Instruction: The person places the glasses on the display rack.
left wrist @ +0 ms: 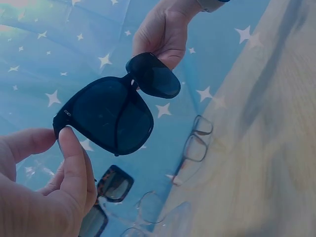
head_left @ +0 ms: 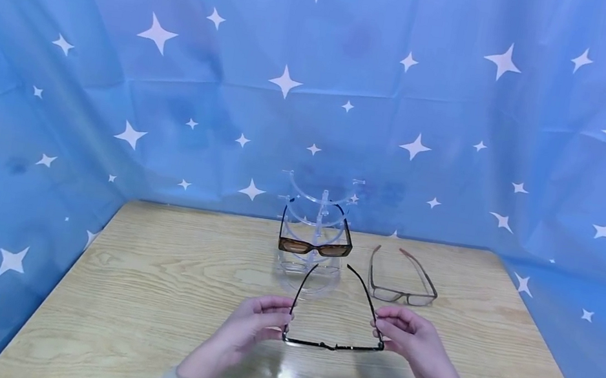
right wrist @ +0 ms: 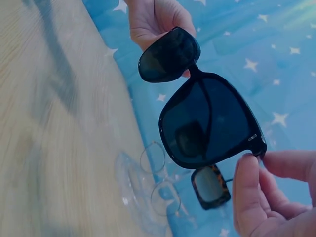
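Sunglasses (left wrist: 114,108) — black, glossy, dark-lensed

A clear display stand (head_left: 324,200) stands on the wood-grain desk (head_left: 159,285), bearing tortoiseshell sunglasses (head_left: 331,251) with thin-rimmed glasses (head_left: 292,267) below them. To its right lie dark-framed eyeglasses (head_left: 406,295), temples unfolded, their brownish tips toward the blue backdrop (head_left: 349,39), which is patterned with white four-pointed stars (head_left: 284,81).
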The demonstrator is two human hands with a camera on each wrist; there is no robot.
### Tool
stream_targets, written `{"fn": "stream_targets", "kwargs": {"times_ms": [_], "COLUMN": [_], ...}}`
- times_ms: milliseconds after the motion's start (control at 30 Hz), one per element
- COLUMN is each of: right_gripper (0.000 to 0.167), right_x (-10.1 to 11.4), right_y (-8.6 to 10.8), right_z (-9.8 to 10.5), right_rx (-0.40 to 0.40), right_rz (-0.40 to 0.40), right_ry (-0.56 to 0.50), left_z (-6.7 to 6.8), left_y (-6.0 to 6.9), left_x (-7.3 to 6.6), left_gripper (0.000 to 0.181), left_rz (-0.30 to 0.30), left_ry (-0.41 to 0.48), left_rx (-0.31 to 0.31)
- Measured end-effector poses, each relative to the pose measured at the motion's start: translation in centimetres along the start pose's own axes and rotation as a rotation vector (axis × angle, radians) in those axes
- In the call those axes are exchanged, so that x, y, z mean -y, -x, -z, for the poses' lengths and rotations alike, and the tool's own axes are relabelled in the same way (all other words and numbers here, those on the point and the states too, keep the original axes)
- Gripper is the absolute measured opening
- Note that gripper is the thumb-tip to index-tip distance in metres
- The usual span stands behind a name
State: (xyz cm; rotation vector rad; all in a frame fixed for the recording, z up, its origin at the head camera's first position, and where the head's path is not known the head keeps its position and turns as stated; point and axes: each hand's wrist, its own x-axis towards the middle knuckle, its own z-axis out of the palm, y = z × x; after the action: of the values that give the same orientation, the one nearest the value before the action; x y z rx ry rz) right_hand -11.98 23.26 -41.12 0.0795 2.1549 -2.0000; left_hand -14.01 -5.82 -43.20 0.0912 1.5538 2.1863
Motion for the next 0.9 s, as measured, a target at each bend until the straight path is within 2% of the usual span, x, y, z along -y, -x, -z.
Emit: {"fn": "stream_targets", "kwargs": {"times_ms": [167,400,900], "right_gripper": [0.024,0.023,0.022], "right_x": [0.6,1.5,3.3], "right_y": [-0.3,-0.9,-2.7], "right_z": [-0.8,-1.5,-1.8], "right_rx": [-0.007,-0.006,-0.001], "right_rz": [0.028,0.049,0.088], "right_ry": [0.006,0.001,-0.007], "left_z": [0.5,0.9,1.1], "left_y": [0.2,0.3,-0.6], "left_x": [-1.0,-2.1,-4.4], "left_gripper": [0.040,0.041,0.037], "left_rz": [-0.019,-0.043,-0.062], "left_ry": [0.004,0.004,0.005], "left_rx": [-0.006,-0.027,-0.071]}}
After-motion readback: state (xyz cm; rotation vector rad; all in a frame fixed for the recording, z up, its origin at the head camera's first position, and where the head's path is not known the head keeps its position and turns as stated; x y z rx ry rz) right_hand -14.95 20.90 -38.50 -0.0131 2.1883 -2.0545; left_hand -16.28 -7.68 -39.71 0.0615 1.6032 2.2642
